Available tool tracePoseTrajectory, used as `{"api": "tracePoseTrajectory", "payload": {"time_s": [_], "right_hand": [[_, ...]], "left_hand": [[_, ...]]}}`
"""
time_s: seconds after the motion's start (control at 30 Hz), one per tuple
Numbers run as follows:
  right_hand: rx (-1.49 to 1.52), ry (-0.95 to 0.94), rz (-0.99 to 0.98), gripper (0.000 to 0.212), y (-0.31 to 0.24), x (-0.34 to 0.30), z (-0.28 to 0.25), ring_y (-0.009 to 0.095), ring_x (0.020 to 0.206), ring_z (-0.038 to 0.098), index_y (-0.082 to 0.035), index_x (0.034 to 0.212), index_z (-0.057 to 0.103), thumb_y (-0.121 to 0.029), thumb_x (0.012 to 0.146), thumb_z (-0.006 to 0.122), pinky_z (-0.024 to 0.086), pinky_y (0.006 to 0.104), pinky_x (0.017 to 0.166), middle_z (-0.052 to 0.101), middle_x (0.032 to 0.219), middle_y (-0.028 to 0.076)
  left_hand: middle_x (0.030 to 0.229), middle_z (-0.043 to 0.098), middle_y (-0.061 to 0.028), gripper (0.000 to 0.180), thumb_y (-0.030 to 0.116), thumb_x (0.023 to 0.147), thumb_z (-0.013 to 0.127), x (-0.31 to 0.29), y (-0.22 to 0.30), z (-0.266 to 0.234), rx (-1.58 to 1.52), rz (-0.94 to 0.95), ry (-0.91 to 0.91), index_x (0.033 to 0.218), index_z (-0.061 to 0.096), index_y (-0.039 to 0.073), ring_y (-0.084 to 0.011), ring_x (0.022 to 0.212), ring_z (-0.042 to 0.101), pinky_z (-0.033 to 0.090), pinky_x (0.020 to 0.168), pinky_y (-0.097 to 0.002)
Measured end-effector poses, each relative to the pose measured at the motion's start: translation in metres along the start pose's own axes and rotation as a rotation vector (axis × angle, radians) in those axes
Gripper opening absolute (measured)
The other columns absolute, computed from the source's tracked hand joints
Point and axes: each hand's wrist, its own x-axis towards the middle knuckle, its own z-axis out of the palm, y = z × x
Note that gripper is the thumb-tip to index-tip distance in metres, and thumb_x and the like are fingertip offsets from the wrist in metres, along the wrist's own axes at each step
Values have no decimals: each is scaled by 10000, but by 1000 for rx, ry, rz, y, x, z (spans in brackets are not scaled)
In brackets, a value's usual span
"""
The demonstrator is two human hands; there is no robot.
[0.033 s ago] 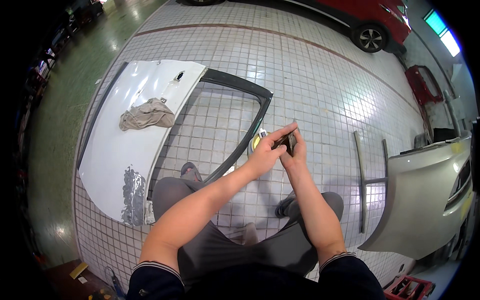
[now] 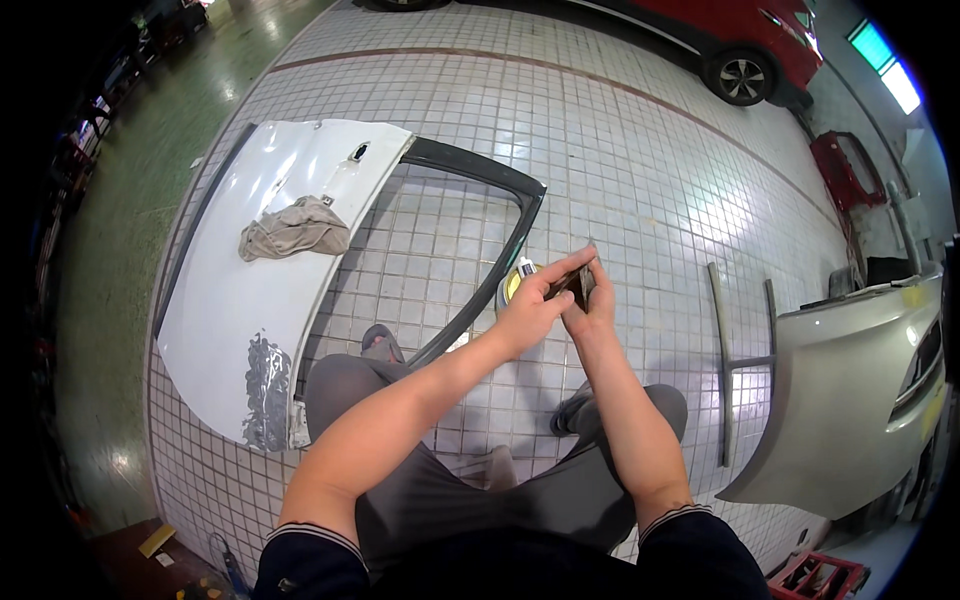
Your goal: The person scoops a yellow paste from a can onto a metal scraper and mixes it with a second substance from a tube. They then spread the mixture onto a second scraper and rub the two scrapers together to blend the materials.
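Observation:
Close together in front of me, my left hand [image 2: 528,320] and my right hand [image 2: 594,308] both have their fingers closed about thin, dark brown flat pieces [image 2: 572,285]. Fingers partly hide them; they look like putty spreaders, but I cannot make out the kind for sure. Just left of my left hand stands a round can with a yellow inside [image 2: 513,284], and a small white tube [image 2: 526,267] is at its edge. A white car door [image 2: 215,290] with a dark window frame lies on the left, bearing a rough grey patch [image 2: 267,390] low on its panel.
A crumpled grey-beige cloth [image 2: 296,230] rests on the door. To the right are a grey metal stand [image 2: 722,370] and a silver-beige body panel [image 2: 830,390]. Beyond the tiled floor [image 2: 620,150] stands a red car [image 2: 680,30]. Both my feet are near the door frame.

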Motion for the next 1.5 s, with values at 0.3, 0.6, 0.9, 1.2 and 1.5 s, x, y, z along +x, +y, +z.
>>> {"api": "tracePoseTrajectory", "payload": {"time_s": [0.3,0.6,0.9,1.2,1.5], "right_hand": [[18,212,-134,118,-40,13,25,190,840,604,-108,1052,609,-132,941,638,512,341,758,659,946,39],[-309,-45,-512,474,-24,-11,45,244,1178,572,-103,1390,390,-7,966,578,511,394,983,530,1321,88],[-601,-367,-438,520,-20,-30,45,206,1186,597,-57,1464,393,-43,992,608,511,360,1009,580,1342,106],[-1933,-300,-551,384,-36,-23,29,407,997,668,-33,1268,624,-145,901,636,532,470,865,692,1108,230],[-1885,-558,-1063,330,-28,-52,60,300,853,680,-180,1180,721,-92,873,637,552,406,730,691,987,72]], "left_hand": [[1407,595,-99,519,-19,964,495,4,-20,-12,380,170,300,1481,462,11,-162,1246,569,445,1057,-317],[907,731,-191,331,251,952,677,19,16,-33,468,-2,439,1097,627,-42,-266,820,707,535,729,-378],[922,713,-207,373,327,954,666,19,25,-42,695,53,431,1065,639,-27,-341,867,689,519,762,-406],[904,721,-185,357,329,970,654,20,24,-53,710,83,457,1085,638,-9,-326,828,695,523,742,-406],[1003,700,-247,270,218,1014,526,13,2,-54,994,-129,403,1077,634,-22,-415,938,664,509,816,-465]]}}
